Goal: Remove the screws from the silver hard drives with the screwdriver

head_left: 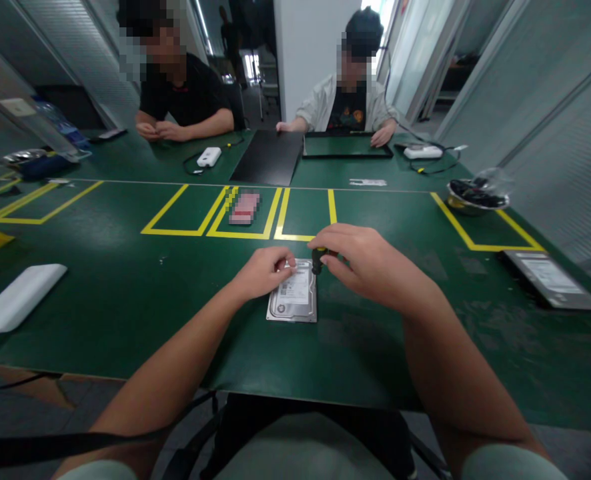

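A silver hard drive [298, 293] with a white label lies flat on the green table in front of me. My left hand [263, 272] is closed at its upper left part, with thumb and forefinger curled over the label. Part of the drive is hidden under these fingers. My right hand [363, 260] grips a short black and yellow screwdriver [318, 259] in its fingertips. The screwdriver stands roughly upright at the drive's upper right edge, its tip too small to make out.
Yellow tape outlines mark the table beyond my hands, one around a pixelated pink item [244, 208]. Another drive [550, 279] lies at right, below a bowl of dark parts [477, 197]. A white power bank [20, 298] is at left. Two people sit opposite, near black panels [268, 157].
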A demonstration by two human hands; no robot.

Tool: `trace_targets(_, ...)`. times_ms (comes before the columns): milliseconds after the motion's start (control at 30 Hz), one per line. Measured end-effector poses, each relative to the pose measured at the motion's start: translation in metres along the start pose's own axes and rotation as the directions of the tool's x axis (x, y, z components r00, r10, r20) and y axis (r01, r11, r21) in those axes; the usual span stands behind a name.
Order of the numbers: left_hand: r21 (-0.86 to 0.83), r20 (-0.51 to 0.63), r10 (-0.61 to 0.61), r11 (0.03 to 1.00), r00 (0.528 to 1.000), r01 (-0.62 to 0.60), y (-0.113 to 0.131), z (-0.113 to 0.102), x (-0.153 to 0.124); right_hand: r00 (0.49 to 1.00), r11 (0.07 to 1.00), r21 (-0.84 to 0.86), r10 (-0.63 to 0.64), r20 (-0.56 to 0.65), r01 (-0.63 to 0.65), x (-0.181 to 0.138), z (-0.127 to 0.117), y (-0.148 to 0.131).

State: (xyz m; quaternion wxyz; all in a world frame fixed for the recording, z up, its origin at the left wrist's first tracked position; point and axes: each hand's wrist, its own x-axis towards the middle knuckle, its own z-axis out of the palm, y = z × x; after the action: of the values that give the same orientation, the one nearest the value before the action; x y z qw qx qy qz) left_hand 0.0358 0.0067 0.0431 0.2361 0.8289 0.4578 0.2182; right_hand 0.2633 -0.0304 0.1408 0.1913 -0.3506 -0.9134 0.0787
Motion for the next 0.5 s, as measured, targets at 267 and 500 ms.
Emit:
trace_targets(267,-0.13,-0.299,-0.249,0.967,0.921,0.219,-0.044,0.013,-0.026,0.996,0.995,-0.045,0.091,-0.017,-0.091,0.0,0.0,0.003)
trace_targets(500,-0.08,-0.328,-0.318,0.948,0.89,0.309,-0.062,0.016,-0.031,0.993,0.992,-0.056,0.114,-0.017,-0.114,0.001,0.0,0.002)
